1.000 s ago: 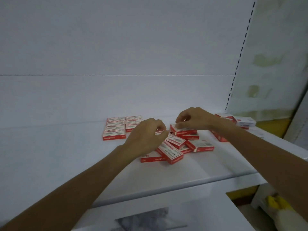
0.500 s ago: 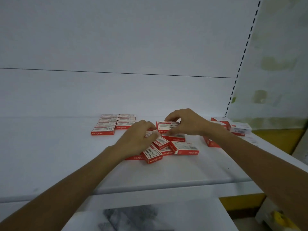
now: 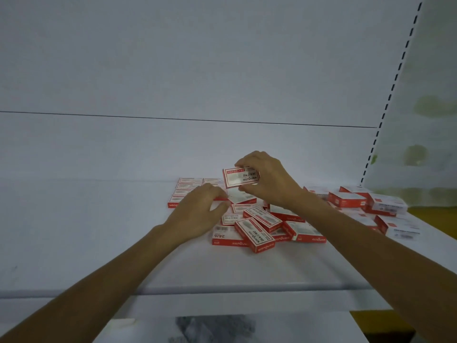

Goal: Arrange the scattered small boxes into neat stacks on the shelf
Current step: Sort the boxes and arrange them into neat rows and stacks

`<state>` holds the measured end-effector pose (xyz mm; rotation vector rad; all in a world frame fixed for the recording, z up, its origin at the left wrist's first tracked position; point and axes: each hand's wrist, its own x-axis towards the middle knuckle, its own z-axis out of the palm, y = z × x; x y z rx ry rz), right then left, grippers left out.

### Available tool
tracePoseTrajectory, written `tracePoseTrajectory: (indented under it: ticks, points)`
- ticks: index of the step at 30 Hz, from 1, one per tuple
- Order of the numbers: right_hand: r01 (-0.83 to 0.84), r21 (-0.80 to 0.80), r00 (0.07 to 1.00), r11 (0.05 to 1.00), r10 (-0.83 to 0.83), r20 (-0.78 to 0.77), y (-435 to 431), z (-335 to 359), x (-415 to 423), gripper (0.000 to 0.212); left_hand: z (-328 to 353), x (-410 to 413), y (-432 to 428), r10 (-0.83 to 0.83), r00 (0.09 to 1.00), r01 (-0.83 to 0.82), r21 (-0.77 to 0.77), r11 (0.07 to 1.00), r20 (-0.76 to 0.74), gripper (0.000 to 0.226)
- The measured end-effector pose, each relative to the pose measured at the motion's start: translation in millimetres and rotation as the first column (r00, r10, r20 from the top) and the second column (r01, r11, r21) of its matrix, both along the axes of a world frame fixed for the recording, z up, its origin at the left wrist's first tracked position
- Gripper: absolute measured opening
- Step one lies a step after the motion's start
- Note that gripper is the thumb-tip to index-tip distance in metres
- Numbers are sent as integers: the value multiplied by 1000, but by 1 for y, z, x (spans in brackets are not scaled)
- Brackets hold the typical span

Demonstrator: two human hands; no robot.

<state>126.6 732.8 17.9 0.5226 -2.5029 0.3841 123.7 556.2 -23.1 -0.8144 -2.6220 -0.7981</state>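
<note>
Our right hand (image 3: 265, 179) pinches one box (image 3: 241, 178) by its edges, above the loose pile (image 3: 257, 226) on the shelf (image 3: 99, 231). We should level it, carry it toward ten o'clock and square it on the neat rows (image 3: 189, 191); our left hand (image 3: 197, 214), loosely curved and empty, can steady them.

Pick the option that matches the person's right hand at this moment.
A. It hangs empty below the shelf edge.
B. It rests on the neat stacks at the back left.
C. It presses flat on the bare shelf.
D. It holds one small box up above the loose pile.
D: the right hand pinches a red-and-white box by its edges, clear above the scattered pile on the shelf.
</note>
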Motion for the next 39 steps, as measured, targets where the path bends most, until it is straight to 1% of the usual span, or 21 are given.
tracePoseTrajectory:
  ticks: [3,7,11,15,21,27,30,33,39]
  points:
    - [9,-17,991,1000,-7,137,-20,0,-7,48,-7,-3,-26,11,1000,-12,4,1000,28,24]
    - [15,-28,958,1000,-6,287,-45,-9,-20,44,-16,-4,-60,18,996,-12,-60,998,85,21]
    - [93,41,911,995,-102,400,-57,-18,-33,49,-20,-4,-77,-15,996,22,-80,997,85,22]
    - [125,60,881,990,-139,453,-59,-27,-34,51,-22,-5,-79,-54,997,61,-131,989,62,24]
    - [155,125,834,980,-198,516,-54,-29,-35,47,-24,-7,-80,-82,996,87,-127,988,47,25]
    - [174,148,842,974,-225,490,-56,-28,-35,50,-22,-10,-77,-99,995,102,-132,986,35,25]
    - [183,89,866,979,-203,457,-56,-32,-38,38,-22,-11,-75,-101,994,106,-142,984,45,26]
    - [179,82,890,980,-197,411,-56,-35,-40,26,-21,-14,-71,-102,993,109,-144,984,57,27]
    - [215,74,896,974,-227,381,-60,-41,-49,26,-20,-16,-66,-109,992,117,-144,983,66,27]
